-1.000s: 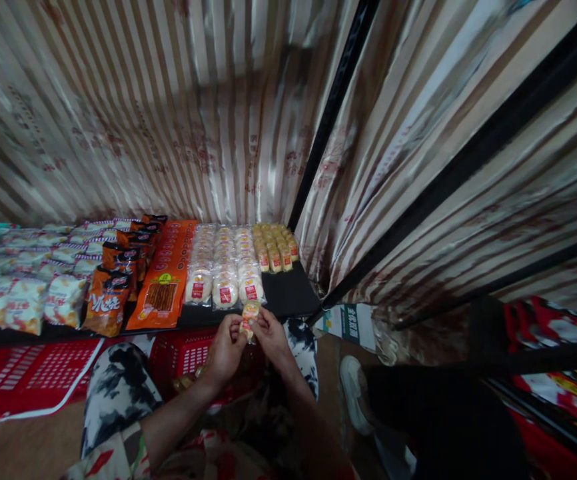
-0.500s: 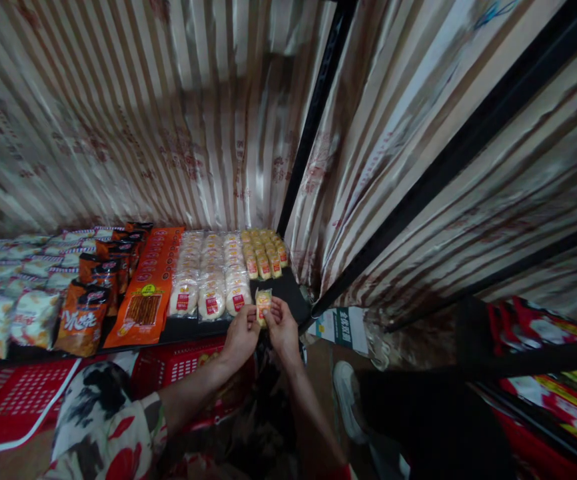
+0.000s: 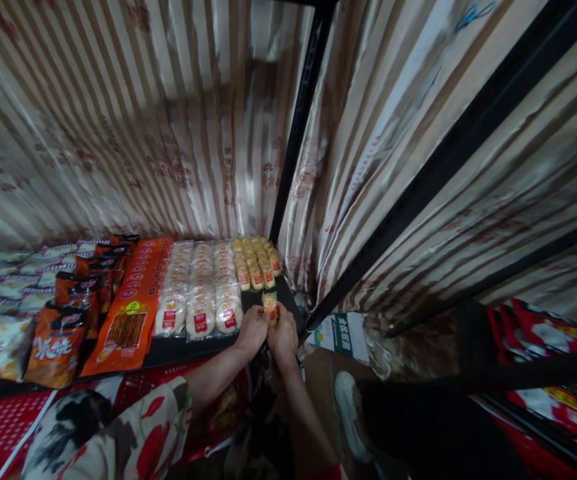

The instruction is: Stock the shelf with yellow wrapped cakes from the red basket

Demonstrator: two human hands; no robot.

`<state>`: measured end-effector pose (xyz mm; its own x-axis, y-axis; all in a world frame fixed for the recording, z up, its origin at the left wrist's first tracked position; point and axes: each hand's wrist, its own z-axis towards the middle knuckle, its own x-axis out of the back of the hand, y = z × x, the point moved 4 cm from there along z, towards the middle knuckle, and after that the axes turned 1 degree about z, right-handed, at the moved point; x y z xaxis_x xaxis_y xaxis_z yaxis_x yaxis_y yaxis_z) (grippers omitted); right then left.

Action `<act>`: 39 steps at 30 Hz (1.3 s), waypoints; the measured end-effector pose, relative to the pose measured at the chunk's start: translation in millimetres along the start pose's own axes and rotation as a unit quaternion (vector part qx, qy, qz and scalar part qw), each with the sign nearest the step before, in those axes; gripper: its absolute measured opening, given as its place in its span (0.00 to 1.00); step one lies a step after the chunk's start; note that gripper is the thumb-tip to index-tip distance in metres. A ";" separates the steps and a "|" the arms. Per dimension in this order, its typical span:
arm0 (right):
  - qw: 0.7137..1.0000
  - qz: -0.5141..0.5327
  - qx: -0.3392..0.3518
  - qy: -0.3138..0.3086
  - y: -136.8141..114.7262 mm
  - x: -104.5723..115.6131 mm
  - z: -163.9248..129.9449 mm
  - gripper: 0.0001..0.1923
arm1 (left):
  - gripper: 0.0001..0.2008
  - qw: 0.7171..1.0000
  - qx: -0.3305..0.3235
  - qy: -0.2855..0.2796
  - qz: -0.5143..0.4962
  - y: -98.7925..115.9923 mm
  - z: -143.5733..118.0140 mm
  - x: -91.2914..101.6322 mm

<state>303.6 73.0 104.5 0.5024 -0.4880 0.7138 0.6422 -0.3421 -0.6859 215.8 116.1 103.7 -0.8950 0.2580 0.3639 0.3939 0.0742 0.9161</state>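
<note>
While striped cloth [image 3: 193,120] hangs in folds before us and along our right, a low black shelf [image 3: 288,303] runs at its foot, with a black post [image 3: 296,127] rising near the back right corner and a thick black bar [image 3: 408,200] slanting up to the right. From the left we see white bags [image 3: 3,347], orange-brown bags [image 3: 58,343], a flat orange pack [image 3: 128,307], three files of round white crackers [image 3: 200,293] in clear wrap, then a block of small yellow packets [image 3: 256,263] close to the cloth.

Our left hand [image 3: 253,330] and right hand [image 3: 283,333] meet at the front edge, together grasping one small yellow packet [image 3: 270,307], its top poking up between them, in front of the block; we cannot tell whether its base touches the shelf.

A strip of black surface lies between the block and the front edge, leaving us room there and toward the right end. On the other side, the wrapped crackers sit just beside our left hand. Below the edge, a red basket [image 3: 3,427] crowds our legs; to the right, a printed sheet [image 3: 346,337] and a pale shoe [image 3: 348,407] share the floor.
</note>
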 end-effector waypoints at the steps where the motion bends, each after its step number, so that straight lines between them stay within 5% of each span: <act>1: 1.000 -0.006 -0.005 0.001 1.5 -2.2 1.8 0.24 | 0.07 1.000 0.000 0.001 0.003 0.1 3.3 -2.7; 12: 1.000 -0.003 0.011 0.026 19.6 -14.3 22.4 0.24 | 0.09 0.998 -0.022 0.018 0.055 3.1 23.5 -18.7; 23: 0.996 0.046 0.011 0.074 22.2 -18.2 47.6 0.27 | 0.15 0.974 -0.119 -0.025 0.194 33.3 33.4 -22.5; 29: 0.993 0.058 0.029 0.097 26.9 -22.2 60.6 0.27 | 0.23 0.883 -0.213 -0.065 0.413 35.2 41.4 -27.1; 35: 0.990 0.078 0.038 0.110 25.3 -22.1 71.7 0.26 | 0.25 0.804 -0.309 -0.067 0.504 30.7 55.5 -32.4; 39: 0.993 0.047 0.029 0.104 20.3 -20.6 75.4 0.27 | 0.25 0.776 -0.318 -0.075 0.540 29.8 63.4 -33.6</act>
<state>349.9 136.6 86.5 0.4351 -0.6730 0.5981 0.6338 -0.2429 -0.7343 270.8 170.7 108.2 -0.0623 -0.0486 0.9969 0.6719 -0.7406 0.0059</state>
